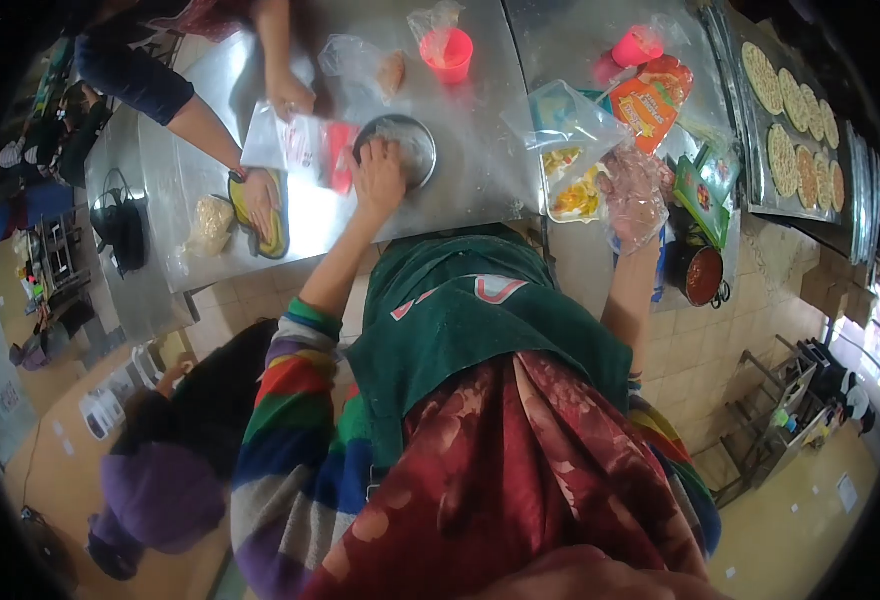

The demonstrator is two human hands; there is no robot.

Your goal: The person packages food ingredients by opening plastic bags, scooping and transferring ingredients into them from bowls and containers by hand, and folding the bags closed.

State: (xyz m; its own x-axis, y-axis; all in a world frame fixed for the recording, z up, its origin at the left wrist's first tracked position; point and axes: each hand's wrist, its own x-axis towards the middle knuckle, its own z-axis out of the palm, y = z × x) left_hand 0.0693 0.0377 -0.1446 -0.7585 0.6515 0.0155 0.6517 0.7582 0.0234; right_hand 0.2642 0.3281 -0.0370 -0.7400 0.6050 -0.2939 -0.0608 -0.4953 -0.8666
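My left hand [380,180] reaches into a round metal bowl [432,150] on the steel table, its fingers bent over the near left side; what they touch is hidden. My right hand [634,200], in a clear plastic glove, is at the right edge of a white tray [560,212] of yellow and white food pieces. Its fingers are blurred under the plastic. A clear plastic bag [570,125] lies over the tray's far side. Beyond my right hand is an orange packet [650,105]. A red and white packet [305,150] is left of the bowl.
A co-worker's hand [288,95] is at the packet, the other [257,203] on a yellow-green cloth [274,235]. Pink cups [447,58] [638,47], a dough bag [210,225], a green box [700,200], a red-filled pot [703,275] and flatbread trays [760,165] stand around.
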